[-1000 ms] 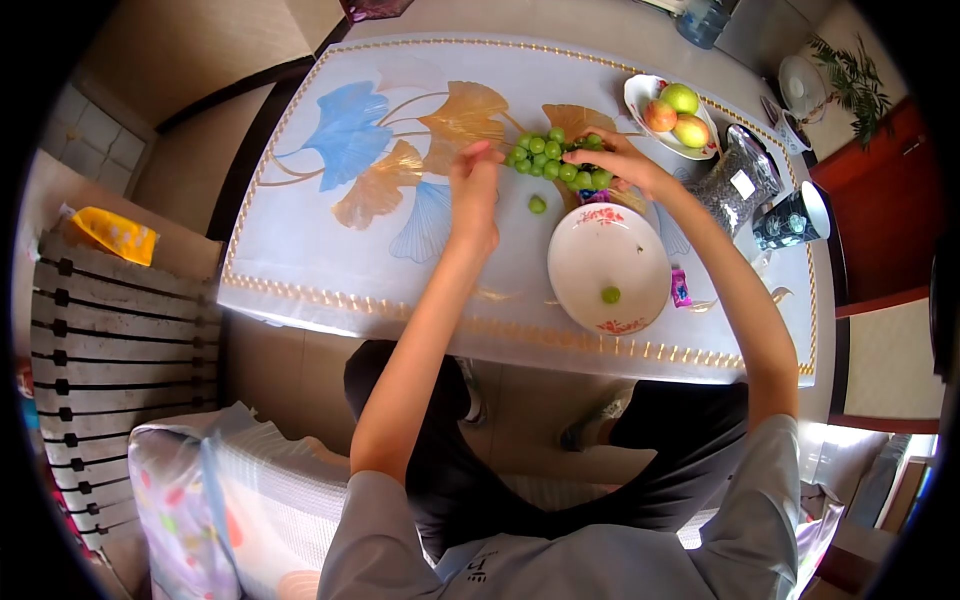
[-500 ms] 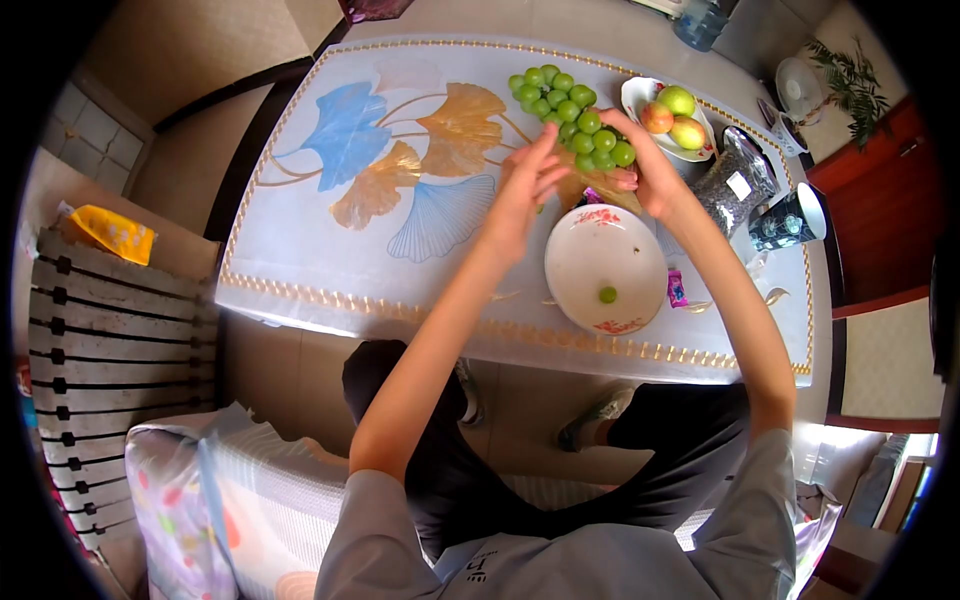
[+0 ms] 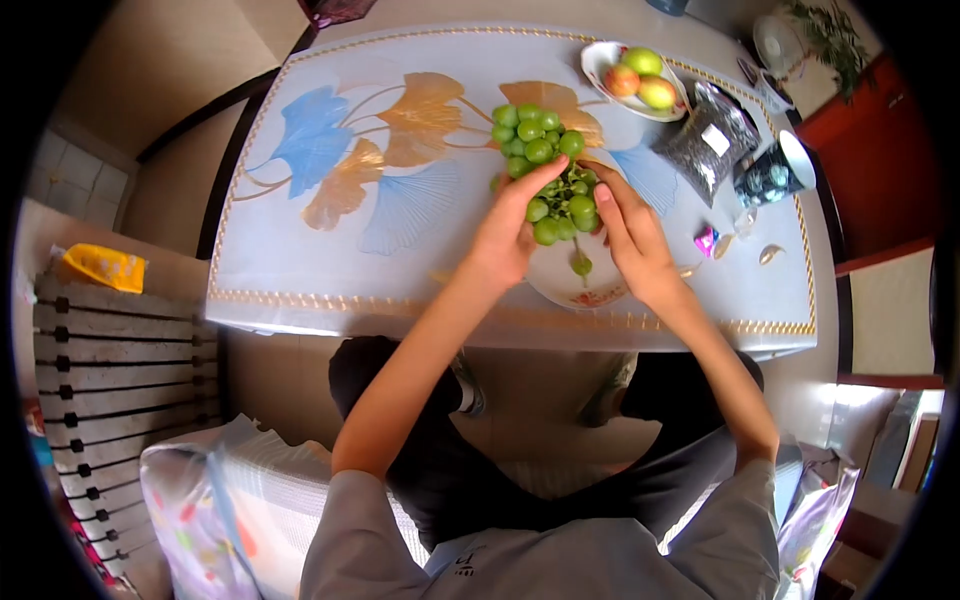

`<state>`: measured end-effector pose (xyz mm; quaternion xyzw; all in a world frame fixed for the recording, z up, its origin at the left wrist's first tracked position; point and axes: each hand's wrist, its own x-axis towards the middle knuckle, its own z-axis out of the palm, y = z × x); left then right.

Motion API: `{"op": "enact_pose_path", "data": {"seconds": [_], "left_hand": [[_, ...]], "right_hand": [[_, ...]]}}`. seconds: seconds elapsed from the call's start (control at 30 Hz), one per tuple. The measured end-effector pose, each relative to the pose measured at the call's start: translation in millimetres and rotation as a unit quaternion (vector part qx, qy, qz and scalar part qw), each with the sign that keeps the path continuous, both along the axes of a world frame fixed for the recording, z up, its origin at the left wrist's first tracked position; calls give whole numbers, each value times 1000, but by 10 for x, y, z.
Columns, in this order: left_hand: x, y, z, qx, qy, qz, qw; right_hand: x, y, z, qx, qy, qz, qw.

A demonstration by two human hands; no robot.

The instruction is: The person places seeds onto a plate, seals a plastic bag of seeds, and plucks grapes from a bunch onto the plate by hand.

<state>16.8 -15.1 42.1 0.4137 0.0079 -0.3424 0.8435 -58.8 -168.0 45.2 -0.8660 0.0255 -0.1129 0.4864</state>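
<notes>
A bunch of green grapes (image 3: pixel 540 148) is between my hands, over a white plate with red markings (image 3: pixel 592 299). My left hand (image 3: pixel 508 235) wraps the bunch's left side, its thumb lying across the grapes. From the right, my right hand (image 3: pixel 635 240) closes around the lower part, where green stems show among the fruit. A single grape (image 3: pixel 581 264) appears below the bunch, against the plate; I cannot tell whether it hangs or lies there. The hands and grapes cover much of the plate.
A dish (image 3: pixel 598 60) holding several apple-like fruits stands at the back right. Beside it are a clear bag of dark grains (image 3: pixel 708 150) and a dark patterned cup (image 3: pixel 765 182). A small purple wrapper (image 3: pixel 706 241) lies on the tablecloth (image 3: pixel 330 255).
Both hands and the bunch have come nearer to me, over the plate. My left hand, apart from the grapes earlier, now grips them. The view has shifted slightly.
</notes>
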Motion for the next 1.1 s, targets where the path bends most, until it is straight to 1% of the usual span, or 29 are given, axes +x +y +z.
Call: {"op": "enact_pose_path", "data": {"seconds": [0.07,0.1,0.13,0.17,0.2,0.23,0.33,0.37,0.4,0.47,0.53,0.57,0.67,0.77,0.87,1.0,1.1], "left_hand": [[-23,-74,-86,25,-38,0,999],[-61,-95,-84,33,-51,6,998],[-71,-104,-91,40,-64,14,997],[-52,-101,-121,26,-54,-24,998],[-58,-112,-153,58,-63,-24,996],[-70,-127,-176,89,-73,-25,993],[-93,-195,-187,143,-89,-24,985],[-106,-229,-174,155,-84,-11,984],[-110,-250,-175,166,-81,3,983],[-56,-222,-201,177,-84,-8,981],[-35,-214,-168,197,-104,-14,975],[-7,-202,-214,181,-112,-18,977],[-51,-211,-207,182,-136,-4,974],[-40,-196,-227,168,-144,-4,975],[-95,-205,-162,182,-147,16,972],[-96,-194,-177,177,-161,28,971],[-95,-176,-158,171,-178,16,969]], "right_hand": [[-58,-117,-71,-44,-21,-9,999],[-102,-113,-65,-8,-10,-4,1000],[-117,-128,-61,-13,-3,1,1000],[-136,-141,-75,-15,5,6,1000],[-161,-151,-117,-14,14,9,1000],[-160,-179,-172,13,-3,20,1000],[-153,-279,-295,-57,-49,21,997],[-162,-275,-326,-81,-32,13,996],[-160,-268,-370,-61,-30,11,998],[-152,-255,-437,-26,-30,7,999],[-167,-259,-375,-10,-9,10,1000],[-169,-269,-351,-4,0,12,1000],[-144,-272,-425,-10,-16,5,1000],[-115,-245,-482,15,-14,12,1000],[-58,-288,-557,-64,-102,-10,993],[-132,-221,-464,-171,-63,-21,983],[-128,-251,-386,-122,-39,0,992]]}}
